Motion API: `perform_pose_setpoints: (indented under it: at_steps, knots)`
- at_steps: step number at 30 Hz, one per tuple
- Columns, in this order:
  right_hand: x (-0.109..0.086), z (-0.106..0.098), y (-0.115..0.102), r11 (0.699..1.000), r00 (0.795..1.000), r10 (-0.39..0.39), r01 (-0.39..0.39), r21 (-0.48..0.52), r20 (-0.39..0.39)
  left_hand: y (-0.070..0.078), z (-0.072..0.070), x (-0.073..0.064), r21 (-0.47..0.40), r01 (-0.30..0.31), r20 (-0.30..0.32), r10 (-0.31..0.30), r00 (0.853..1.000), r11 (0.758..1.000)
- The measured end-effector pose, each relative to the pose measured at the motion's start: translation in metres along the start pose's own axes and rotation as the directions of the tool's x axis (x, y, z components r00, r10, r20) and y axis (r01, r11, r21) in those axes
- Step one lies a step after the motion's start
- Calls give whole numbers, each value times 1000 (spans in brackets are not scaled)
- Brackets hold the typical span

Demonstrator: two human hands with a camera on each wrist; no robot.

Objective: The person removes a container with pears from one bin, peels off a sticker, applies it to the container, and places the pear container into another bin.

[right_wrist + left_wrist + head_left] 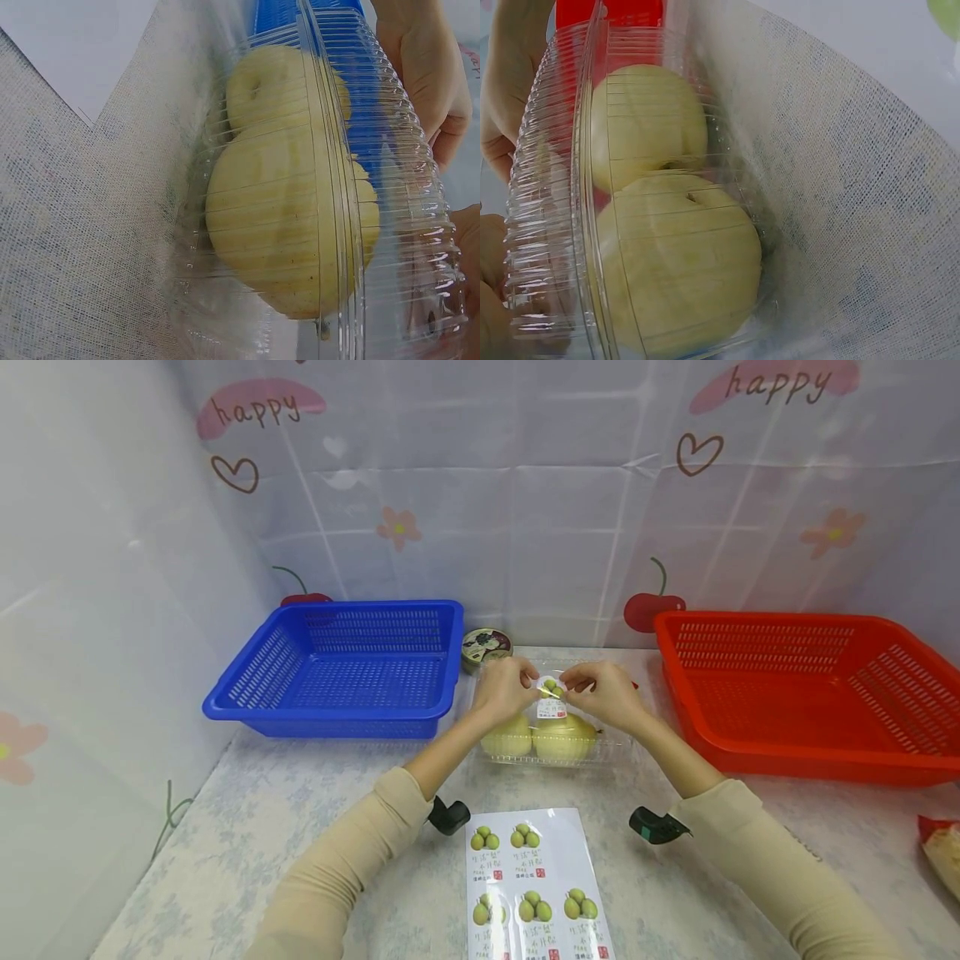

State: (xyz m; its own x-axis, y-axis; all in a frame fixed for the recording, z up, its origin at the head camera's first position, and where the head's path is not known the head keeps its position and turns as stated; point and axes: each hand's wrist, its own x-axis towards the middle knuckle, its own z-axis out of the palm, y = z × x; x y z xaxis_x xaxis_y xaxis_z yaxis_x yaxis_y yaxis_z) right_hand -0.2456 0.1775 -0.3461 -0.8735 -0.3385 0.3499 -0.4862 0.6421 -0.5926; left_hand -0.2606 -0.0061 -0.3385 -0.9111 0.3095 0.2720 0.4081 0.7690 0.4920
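A clear plastic clamshell box (617, 750) stands on the table with its lid down. Inside it are pale yellow pears (679, 262), two of them visible at the front. Over the lid, my left hand (504, 687) pinches the left edge of a small white label (552, 707) printed with green pears and writing. The opposite edge is pinched by my right hand (606, 693). The label lies at the lid's surface; whether it is stuck down I cannot tell. In the right wrist view the ribbed box side covers part of the pears (277, 217).
A sheet of similar labels (506, 860) lies in front of the box, with a bare patch at its upper right. A blue basket (337, 728) stands left, a red basket (810, 766) right. Behind the box is a round tin (486, 646). A red-edged packet (943, 847) sits far right.
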Motion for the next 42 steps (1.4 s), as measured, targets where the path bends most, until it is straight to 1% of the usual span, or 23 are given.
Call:
perform_pose_setpoints:
  at_steps: [2,5,9,12,17,21,26,28,34,39,42]
  knots:
    - [0,0,0,1000,1000,-4,4,-7,6,0,-1,0,2,-12,22,12,1000,1000]
    - [0,0,-2,999,1000,-10,11,-35,15,-1,-2,0,-14,-18,74,19,997,1000]
    - [-1,-1,-3,998,1000,-13,15,-60,24,-2,-4,-1,-51,-18,142,25,990,999]
    - [0,-1,-3,998,999,-23,25,-53,37,-2,-5,-2,-64,-23,180,34,983,998]
    - [0,-1,-4,999,994,-43,45,-23,99,-3,-8,-2,-81,-33,237,51,970,996]
    - [-1,-2,-4,998,984,-59,64,-24,166,-5,-9,-1,-74,-74,276,91,957,995]
    - [-3,-2,-2,990,972,-107,123,-63,209,-6,-9,-2,-85,-126,295,146,944,988]
    - [-4,-2,-2,989,970,-114,132,-68,214,-7,-10,-3,-89,-135,304,156,940,987]
    - [-7,-3,-3,988,970,-121,138,-64,213,-7,-10,-3,-92,-138,344,161,925,986]
    - [-12,-5,-4,990,970,-111,128,-66,217,-7,-12,-8,-103,-153,337,179,924,983]
    - [-15,-7,-6,991,969,-90,110,-73,231,-8,-15,-12,-88,-185,325,204,923,979]
